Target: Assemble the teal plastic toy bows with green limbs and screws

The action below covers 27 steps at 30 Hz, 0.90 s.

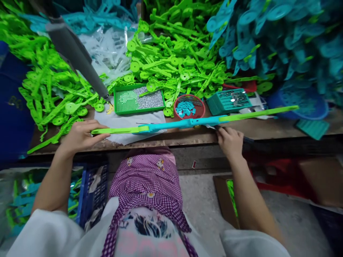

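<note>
A long plastic rod (187, 123), teal in the middle with green ends, lies across the front of the workbench. My left hand (81, 135) is closed on its left green end. My right hand (230, 141) is closed just under the rod's teal part, near the bench edge, pinching something small and dark that I cannot make out. Behind the rod stand a green tray (118, 103) of small silver pieces, a red basket (198, 112) of teal bits and a teal tray (214, 103) of metal parts.
Heaps of green plastic parts (174, 57) cover the back and left of the bench, teal ones (268, 39) the right. A grey tube (77, 57) slants in from top left. A blue crate (91, 192) and a cardboard box (225, 200) stand on the floor.
</note>
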### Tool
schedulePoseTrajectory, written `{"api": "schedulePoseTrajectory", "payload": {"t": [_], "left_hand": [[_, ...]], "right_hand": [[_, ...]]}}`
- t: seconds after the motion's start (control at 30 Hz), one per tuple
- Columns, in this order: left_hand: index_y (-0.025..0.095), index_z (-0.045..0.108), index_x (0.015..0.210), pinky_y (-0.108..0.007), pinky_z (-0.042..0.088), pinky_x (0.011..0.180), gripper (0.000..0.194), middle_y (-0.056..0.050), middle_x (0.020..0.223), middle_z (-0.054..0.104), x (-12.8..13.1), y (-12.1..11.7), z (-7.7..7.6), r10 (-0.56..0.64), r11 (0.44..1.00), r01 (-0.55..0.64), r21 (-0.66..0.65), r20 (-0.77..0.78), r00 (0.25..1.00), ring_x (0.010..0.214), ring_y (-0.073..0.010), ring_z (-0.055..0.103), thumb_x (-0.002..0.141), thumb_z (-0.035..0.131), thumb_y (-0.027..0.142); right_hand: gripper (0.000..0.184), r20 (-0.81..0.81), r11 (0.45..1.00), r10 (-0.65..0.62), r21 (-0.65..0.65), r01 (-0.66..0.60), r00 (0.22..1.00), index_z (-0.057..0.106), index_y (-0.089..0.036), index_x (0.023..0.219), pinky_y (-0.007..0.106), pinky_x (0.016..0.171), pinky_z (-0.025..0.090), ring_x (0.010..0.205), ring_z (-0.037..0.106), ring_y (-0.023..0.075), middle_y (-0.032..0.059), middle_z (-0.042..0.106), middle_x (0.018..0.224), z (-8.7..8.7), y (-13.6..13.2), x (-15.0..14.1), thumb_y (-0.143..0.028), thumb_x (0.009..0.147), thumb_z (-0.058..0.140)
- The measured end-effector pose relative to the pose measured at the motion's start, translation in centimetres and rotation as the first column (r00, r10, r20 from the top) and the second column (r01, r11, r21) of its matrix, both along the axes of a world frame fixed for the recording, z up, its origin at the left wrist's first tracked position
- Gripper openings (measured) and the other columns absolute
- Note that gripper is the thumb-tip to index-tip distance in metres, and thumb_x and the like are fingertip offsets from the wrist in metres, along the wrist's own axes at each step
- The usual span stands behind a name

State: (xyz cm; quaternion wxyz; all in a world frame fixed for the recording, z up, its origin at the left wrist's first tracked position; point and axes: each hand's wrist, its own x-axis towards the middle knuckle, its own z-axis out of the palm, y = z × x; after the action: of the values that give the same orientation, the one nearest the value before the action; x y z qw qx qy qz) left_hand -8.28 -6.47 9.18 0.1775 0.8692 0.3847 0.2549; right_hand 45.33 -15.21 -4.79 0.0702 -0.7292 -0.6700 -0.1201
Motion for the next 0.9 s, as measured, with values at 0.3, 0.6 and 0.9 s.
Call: {"api": "schedulePoseTrajectory", "payload": {"t": [0.3, 0.6, 0.9], "left_hand": [[0.015, 0.073, 0.088, -0.021, 0.044, 0.059, 0.018, -0.003, 0.075, 0.071, -0.4, -0.7, -0.2, -0.018, 0.999, 0.019, 0.033, -0.027, 0.999, 0.061, -0.011, 0.061, 0.082, 0.071, 0.032], [0.021, 0.072, 0.1, -0.021, 0.047, 0.065, 0.019, 0.0, 0.081, 0.069, -1.2, -1.2, -0.8, -0.016, 0.998, 0.017, 0.058, -0.015, 1.0, 0.066, -0.012, 0.062, 0.083, 0.069, 0.03], [0.026, 0.069, 0.087, -0.029, 0.049, 0.069, 0.015, 0.001, 0.082, 0.07, -3.7, -2.2, -1.6, 0.221, 0.975, -0.222, 0.021, 0.04, 0.974, 0.07, -0.0172, 0.062, 0.076, 0.07, 0.036]], "right_hand": [[0.032, -0.935, 0.633, -0.055, 0.239, 0.736, 0.351, 0.056, -0.02, 0.101, 0.042, 0.089, 0.038, 0.106, 0.054, 0.0273, 0.0151, 0.057, 0.115, 1.1, -0.2, -0.9, -0.031, 0.072, 0.062], [0.021, -0.943, 0.6, 0.288, 0.042, 0.799, -0.167, 0.048, -0.02, 0.087, 0.028, 0.074, 0.044, 0.071, 0.058, 0.0111, 0.0006, 0.056, 0.082, 6.4, 6.1, 2.4, -0.032, 0.094, 0.033], [0.007, -0.869, 0.554, 0.489, 0.238, 0.797, -0.08, 0.05, -0.02, 0.09, 0.027, 0.078, 0.05, 0.069, 0.062, 0.0091, -0.0049, 0.059, 0.069, 7.7, 3.8, 0.3, -0.023, 0.091, 0.044]]}}
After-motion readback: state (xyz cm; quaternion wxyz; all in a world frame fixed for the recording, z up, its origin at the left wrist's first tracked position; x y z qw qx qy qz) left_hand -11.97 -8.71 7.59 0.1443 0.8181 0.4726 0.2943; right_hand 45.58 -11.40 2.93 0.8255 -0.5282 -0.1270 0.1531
